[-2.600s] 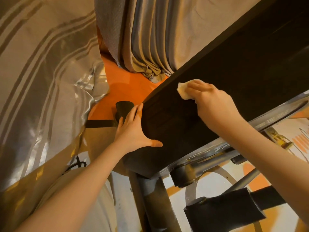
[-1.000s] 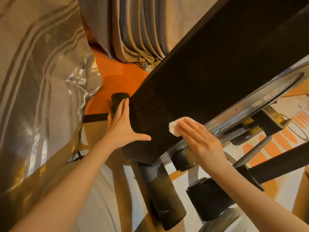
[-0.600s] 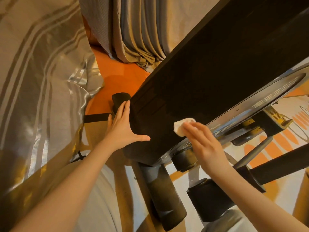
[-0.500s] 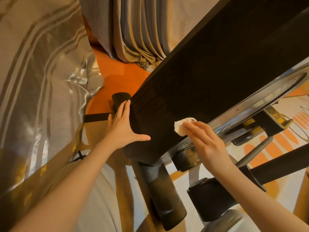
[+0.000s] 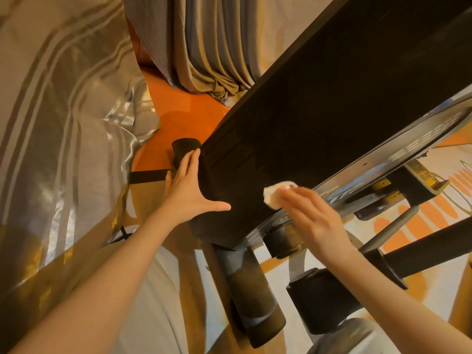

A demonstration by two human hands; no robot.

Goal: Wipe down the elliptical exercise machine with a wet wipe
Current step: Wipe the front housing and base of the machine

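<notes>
The elliptical's dark housing panel (image 5: pixel 319 118) runs diagonally from lower centre to upper right. My left hand (image 5: pixel 189 190) lies flat against the panel's near left corner, fingers straight and thumb spread across its face. My right hand (image 5: pixel 314 215) presses a crumpled white wet wipe (image 5: pixel 274 194) onto the panel's lower part, just above the silver trim edge (image 5: pixel 398 146). The fingers lie over the wipe and look slightly blurred.
Striped beige curtains hang at the left (image 5: pixel 58 118) and at the back (image 5: pixel 204 42), over an orange floor (image 5: pixel 184 116). Below the panel sit black cylindrical machine parts (image 5: pixel 250 297) and a dark arm (image 5: pixel 429 246). A patterned mat (image 5: pixel 434 210) lies at the right.
My right hand carried the wipe from higher on the panel down to its lower edge, then shifted it slightly right. My left hand has stayed on the corner.
</notes>
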